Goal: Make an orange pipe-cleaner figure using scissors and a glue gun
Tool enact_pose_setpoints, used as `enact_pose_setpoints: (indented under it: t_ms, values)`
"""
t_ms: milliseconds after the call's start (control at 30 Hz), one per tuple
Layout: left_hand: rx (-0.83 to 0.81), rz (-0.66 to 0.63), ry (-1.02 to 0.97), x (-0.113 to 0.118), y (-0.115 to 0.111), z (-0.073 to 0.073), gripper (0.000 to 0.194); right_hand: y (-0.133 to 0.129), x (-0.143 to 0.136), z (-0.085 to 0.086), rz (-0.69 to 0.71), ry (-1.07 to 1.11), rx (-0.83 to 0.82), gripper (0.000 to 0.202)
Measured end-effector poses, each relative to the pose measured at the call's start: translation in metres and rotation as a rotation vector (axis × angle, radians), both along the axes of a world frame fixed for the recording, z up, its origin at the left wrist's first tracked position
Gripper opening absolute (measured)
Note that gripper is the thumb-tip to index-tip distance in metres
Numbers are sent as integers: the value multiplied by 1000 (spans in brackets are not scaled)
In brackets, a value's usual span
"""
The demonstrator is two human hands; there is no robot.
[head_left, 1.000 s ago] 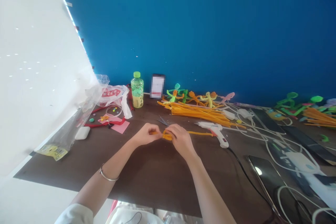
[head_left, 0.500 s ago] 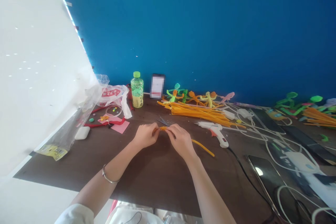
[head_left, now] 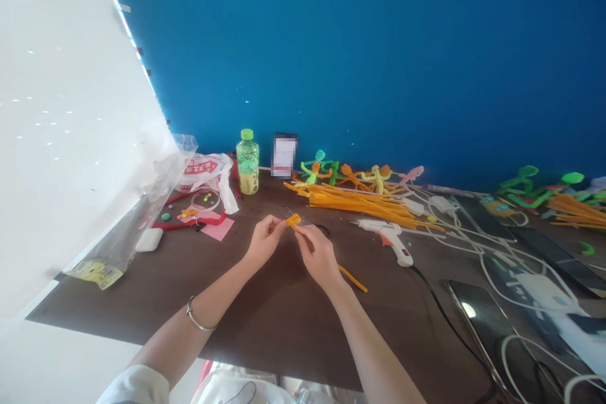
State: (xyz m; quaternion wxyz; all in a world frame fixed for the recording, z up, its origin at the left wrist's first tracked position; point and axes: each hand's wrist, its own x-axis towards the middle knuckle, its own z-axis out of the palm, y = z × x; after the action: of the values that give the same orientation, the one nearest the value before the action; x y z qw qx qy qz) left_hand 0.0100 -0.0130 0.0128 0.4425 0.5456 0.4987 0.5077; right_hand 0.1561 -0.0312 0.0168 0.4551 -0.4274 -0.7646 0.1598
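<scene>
Between my hands, above the middle of the dark table, is a small bundle of folded orange pipe cleaner (head_left: 294, 219). My left hand (head_left: 265, 240) pinches its left end between thumb and fingers. From the right, my right hand (head_left: 318, 254) pinches its lower right side. A loose orange stem (head_left: 353, 279) shows beside my right wrist, partly behind it; whether it joins the bundle is hidden. Scissors lie just behind my hands, mostly covered, with one dark handle (head_left: 323, 230) showing.
A pile of orange pipe cleaners (head_left: 360, 201) and small figures (head_left: 377, 178) lie along the blue wall. A glue gun (head_left: 391, 238) with a black cable and a phone (head_left: 490, 322) are at right. A green-capped bottle (head_left: 247, 163), plastic bags and pink paper (head_left: 218, 228) are at left.
The orange bundle has risen and tilted, showing more of itself. My right hand has shifted left and down, and the loose orange stem has moved left with it. The scissors' handle now shows.
</scene>
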Motion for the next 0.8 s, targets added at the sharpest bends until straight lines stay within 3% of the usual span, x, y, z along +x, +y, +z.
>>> enact_pose_setpoints:
  t_ms: [133,233,467,600,800]
  values:
    - [-264,-207,-389,3,-1,1,33,0,0,0,-4,7,55,20]
    - [-336,-354,-498,2,-3,6,33,1,3,0,-7,4,94,23]
    - [-302,-477,-416,0,-3,11,37,1,4,3,-6,30,108,25]
    - [-274,-445,-385,3,-5,12,37,1,4,3,-10,57,106,23]
    - [-289,-473,-401,6,-8,12,38,1,8,2,15,-70,160,30]
